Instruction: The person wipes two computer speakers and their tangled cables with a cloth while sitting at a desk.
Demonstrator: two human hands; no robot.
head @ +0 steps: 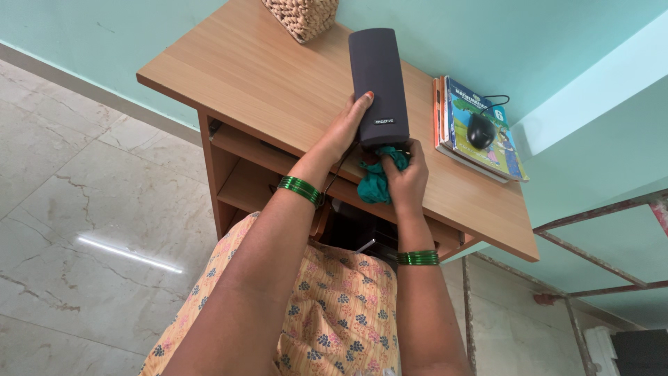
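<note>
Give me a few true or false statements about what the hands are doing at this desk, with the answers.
1. The left hand grips the dark speaker. True.
2. The right hand holds a yellow sponge. False: it holds a green cloth against the speaker's lower end.
3. A black mouse lies on the stack of books. True.
4. The speaker stands on the floor. False: it is over the wooden desk.

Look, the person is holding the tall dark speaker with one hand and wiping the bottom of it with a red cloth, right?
Not quite: the cloth is green, not red. The head view shows the left hand holding the tall dark speaker on the wooden desk, while the right hand presses the cloth against its bottom end.
</note>
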